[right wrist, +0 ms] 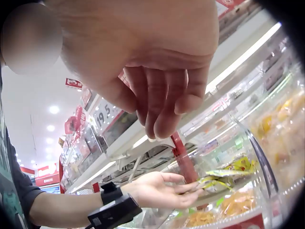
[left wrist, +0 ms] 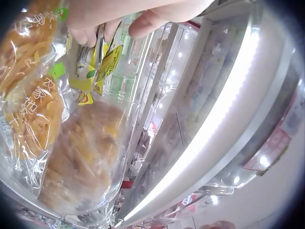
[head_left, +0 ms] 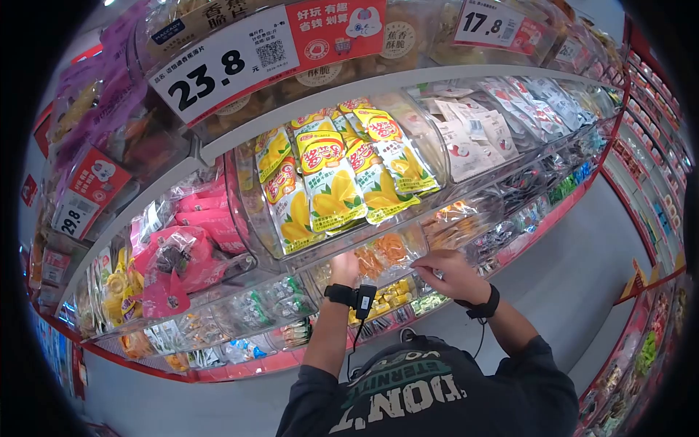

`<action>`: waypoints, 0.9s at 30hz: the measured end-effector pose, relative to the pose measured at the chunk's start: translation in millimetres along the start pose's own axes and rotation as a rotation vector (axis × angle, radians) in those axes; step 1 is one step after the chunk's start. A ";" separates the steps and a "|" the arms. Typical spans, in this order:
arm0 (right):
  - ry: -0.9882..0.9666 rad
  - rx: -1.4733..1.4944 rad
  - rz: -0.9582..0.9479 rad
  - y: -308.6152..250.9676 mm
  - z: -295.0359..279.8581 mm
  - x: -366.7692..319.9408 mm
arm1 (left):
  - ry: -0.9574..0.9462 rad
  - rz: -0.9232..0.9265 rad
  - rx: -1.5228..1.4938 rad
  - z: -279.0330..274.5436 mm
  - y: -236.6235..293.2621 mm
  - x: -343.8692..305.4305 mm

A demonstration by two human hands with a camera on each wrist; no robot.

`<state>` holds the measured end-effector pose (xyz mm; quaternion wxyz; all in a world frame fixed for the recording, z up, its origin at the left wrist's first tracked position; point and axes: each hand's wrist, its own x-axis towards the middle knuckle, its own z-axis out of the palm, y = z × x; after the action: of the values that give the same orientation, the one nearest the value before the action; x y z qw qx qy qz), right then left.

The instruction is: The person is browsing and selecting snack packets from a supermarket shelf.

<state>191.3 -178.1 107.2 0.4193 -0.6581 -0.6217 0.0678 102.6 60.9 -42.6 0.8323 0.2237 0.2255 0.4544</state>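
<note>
Yellow packets (right wrist: 242,165) lie just beyond the outstretched left fingers (right wrist: 187,188), perhaps touching; right fingers (right wrist: 167,121) curl loosely.

Mango packs (head_left: 328,175) lie in a bin (head_left: 250,207), bags (head_left: 193,251) to their left, sachets (head_left: 477,135) to their right. Price cards (head_left: 226,62) hang above. Lower down, dried snacks (head_left: 388,250) show between the left hand (head_left: 344,269) and right hand (head_left: 449,275).
</note>
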 end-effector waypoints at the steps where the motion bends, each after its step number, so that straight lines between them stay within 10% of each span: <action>1: -0.021 0.035 0.040 7.8 7.6 0.2 | 0.051 -0.007 -0.016 4.4 4.5 -10.6; 11: 0.105 0.992 0.793 49.2 59.7 22.1 | -0.253 -0.206 0.055 4.8 59.0 -106.5; 21: -0.311 0.658 0.672 32.9 54.6 15.3 | -0.306 -0.172 0.724 -0.6 74.0 -129.8; 27: 0.055 0.537 0.481 19.7 83.9 1.0 | -0.297 0.093 0.721 13.4 48.9 -128.4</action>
<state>155.3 -135.6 41.5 0.5659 -0.6533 -0.3977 0.3078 16.0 -27.6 18.5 0.7023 0.5751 0.2375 0.3459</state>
